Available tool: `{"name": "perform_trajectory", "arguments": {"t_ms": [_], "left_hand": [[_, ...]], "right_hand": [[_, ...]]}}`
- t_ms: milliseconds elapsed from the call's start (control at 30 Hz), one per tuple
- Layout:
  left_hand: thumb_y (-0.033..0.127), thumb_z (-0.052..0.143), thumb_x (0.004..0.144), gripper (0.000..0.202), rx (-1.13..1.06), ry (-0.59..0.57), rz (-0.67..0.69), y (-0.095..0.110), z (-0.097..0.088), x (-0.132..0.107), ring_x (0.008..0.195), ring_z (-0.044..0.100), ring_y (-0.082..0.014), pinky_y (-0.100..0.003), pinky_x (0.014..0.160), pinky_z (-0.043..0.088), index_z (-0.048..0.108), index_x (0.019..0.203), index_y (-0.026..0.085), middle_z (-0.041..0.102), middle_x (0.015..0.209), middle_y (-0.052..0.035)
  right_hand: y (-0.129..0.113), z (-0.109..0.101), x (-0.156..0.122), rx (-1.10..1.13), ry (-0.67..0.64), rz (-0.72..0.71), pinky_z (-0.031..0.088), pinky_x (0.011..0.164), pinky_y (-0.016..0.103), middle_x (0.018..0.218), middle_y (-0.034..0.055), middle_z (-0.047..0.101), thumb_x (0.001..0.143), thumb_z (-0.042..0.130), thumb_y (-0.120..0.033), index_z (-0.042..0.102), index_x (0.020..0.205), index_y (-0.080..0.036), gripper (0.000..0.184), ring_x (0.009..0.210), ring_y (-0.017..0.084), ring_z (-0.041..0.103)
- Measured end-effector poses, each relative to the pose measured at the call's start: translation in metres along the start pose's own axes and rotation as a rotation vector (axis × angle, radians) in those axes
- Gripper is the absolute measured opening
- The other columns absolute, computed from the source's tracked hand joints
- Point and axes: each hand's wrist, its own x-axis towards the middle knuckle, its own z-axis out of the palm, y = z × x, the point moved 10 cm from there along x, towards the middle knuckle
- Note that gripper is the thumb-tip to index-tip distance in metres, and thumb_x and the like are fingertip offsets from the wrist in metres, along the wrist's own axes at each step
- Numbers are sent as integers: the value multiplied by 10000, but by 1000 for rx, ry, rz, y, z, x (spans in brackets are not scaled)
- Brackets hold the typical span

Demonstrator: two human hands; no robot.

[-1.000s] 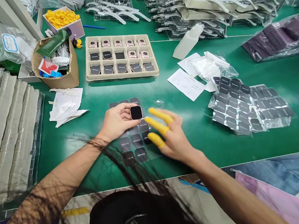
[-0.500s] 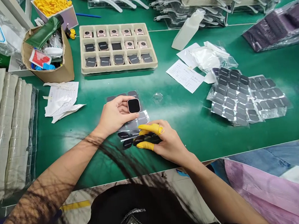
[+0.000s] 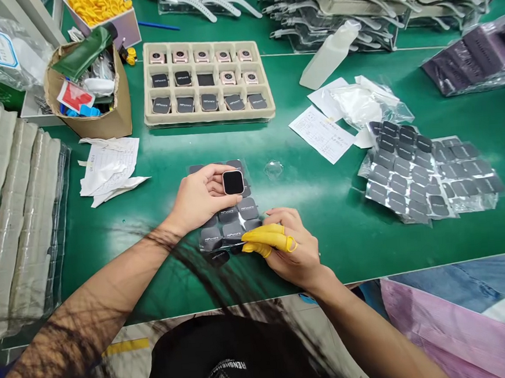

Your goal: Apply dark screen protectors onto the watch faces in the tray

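My left hand (image 3: 200, 196) holds a small square watch body (image 3: 233, 182) with a black screen between thumb and fingers, just above a clear sheet of dark screen films (image 3: 229, 226) lying on the green table. At the sheet's near right corner my right hand (image 3: 290, 253), with yellow finger cots on thumb and fingers, pinches the edge of the sheet and lifts it a little.
A beige tray (image 3: 209, 118) of watch bodies stands behind the sheet. More film sheets (image 3: 426, 172) lie right, papers (image 3: 106, 165) and a cardboard box (image 3: 111, 121) left, stacked trays (image 3: 13, 208) far left, a white bottle (image 3: 329, 55) and strap piles at the back.
My right hand came down from hovering open over the sheet and closed its fingertips on the sheet's near corner. The left hand kept the watch body almost still.
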Motion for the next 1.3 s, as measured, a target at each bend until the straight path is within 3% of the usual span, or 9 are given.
{"name": "perform_trajectory", "arguments": {"t_ms": [167,467,600,700,767,900,1000,1167,1300], "left_hand": [[179,958,654,598,-3,-3,16,1,0,0,811,777,-139,-267,781,646,736,1206,111,827,1038,-80],[182,952,664,608,6,1,6,1,1,0,818,785,-148,-274,790,644,732,1227,110,832,1021,-77],[181,952,666,603,-5,-8,15,1,1,0,821,784,-145,-266,786,635,731,1222,113,828,1009,-68],[185,957,658,591,-10,-13,10,1,2,0,841,790,-159,-284,801,643,731,1199,116,828,1032,-78],[179,950,661,578,-7,-13,10,2,2,0,844,792,-164,-292,806,647,730,1192,116,829,1033,-79],[186,940,674,567,18,-18,12,2,3,0,841,790,-165,-291,803,645,731,1197,119,825,1012,-66],[187,935,681,569,24,-22,13,2,4,-1,837,785,-163,-282,787,632,731,1207,113,828,1030,-78],[209,942,682,593,33,-28,11,1,4,-1,845,786,-174,-290,789,630,730,1227,110,830,1019,-90],[206,938,686,597,32,-31,18,0,4,-1,859,787,-176,-294,803,631,728,1237,110,831,1067,-105]], "right_hand": [[-4,1,4,-29,21,-3,561,812,495,903,-13,819,868,726,0,749,1270,-379,553,763,262,610],[-22,-3,14,-170,64,-55,536,813,470,828,-97,806,831,674,45,727,922,-398,455,746,223,629],[-29,-5,9,-239,63,-92,542,877,495,808,-107,819,851,625,22,691,884,-364,393,757,219,694],[-24,-4,5,-230,12,-53,549,932,511,846,-99,835,924,631,-41,693,964,-372,339,835,229,764],[-14,3,1,-181,-108,9,559,1002,541,1008,-59,863,981,710,-188,702,1120,-389,244,973,260,800],[1,21,-15,-87,-365,121,535,1148,639,1312,58,824,960,814,-415,573,1514,-374,605,1306,350,740],[6,14,-18,-77,-278,175,587,1108,648,1208,50,846,937,836,-326,543,1569,-424,703,1249,359,767],[10,8,-11,-164,-120,258,662,842,595,1013,31,821,888,853,-205,756,1306,-495,518,968,344,799],[9,9,-4,-83,-60,246,631,747,543,846,-16,797,892,794,-127,785,1206,-507,493,851,313,771]]}}
